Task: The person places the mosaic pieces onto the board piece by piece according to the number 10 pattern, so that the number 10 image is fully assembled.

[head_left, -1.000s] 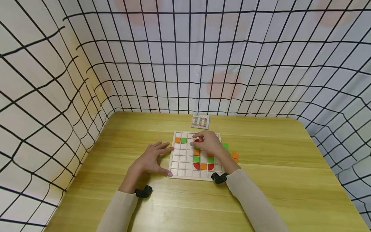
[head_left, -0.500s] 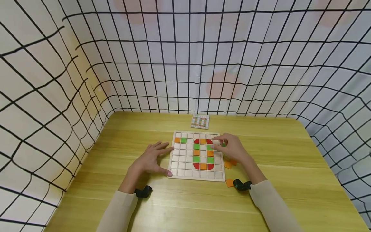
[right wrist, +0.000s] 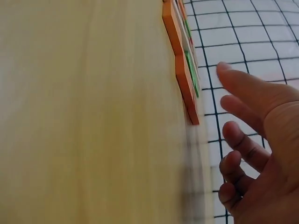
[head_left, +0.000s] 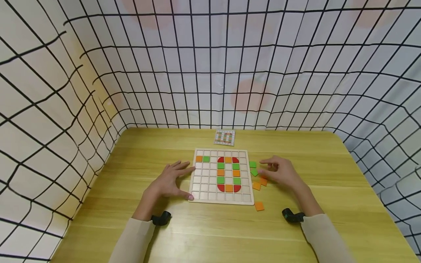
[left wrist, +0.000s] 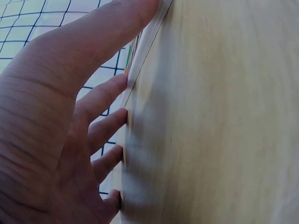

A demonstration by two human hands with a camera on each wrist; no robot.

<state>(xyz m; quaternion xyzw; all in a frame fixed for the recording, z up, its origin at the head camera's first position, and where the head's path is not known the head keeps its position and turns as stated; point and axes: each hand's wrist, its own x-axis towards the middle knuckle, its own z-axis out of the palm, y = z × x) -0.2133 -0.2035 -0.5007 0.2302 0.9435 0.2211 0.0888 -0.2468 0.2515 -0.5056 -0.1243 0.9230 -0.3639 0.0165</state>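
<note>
I've got the L hand [head_left: 169, 180] spread wide w/ nothing gripped, thumb & index tips against the L edge of the gridded board [head_left: 204, 186], while the R hand [head_left: 282, 171] hovers, fingers loosely bent, thumb & index apart, holding nothing, just beside two loose green tiles [head_left: 252, 164] & near three orange tiles [head_left: 259, 206]. On the board I see a red/orange/green ring [head_left: 220, 172] R of ctr, plus an orange square [head_left: 199, 159] & green square [head_left: 206, 159] upper L; beyond it a small patterned card [head_left: 225, 137] lies on the wood-look table [head_left: 98, 204], black-gridded wall [head_left: 177, 84] behind.
</note>
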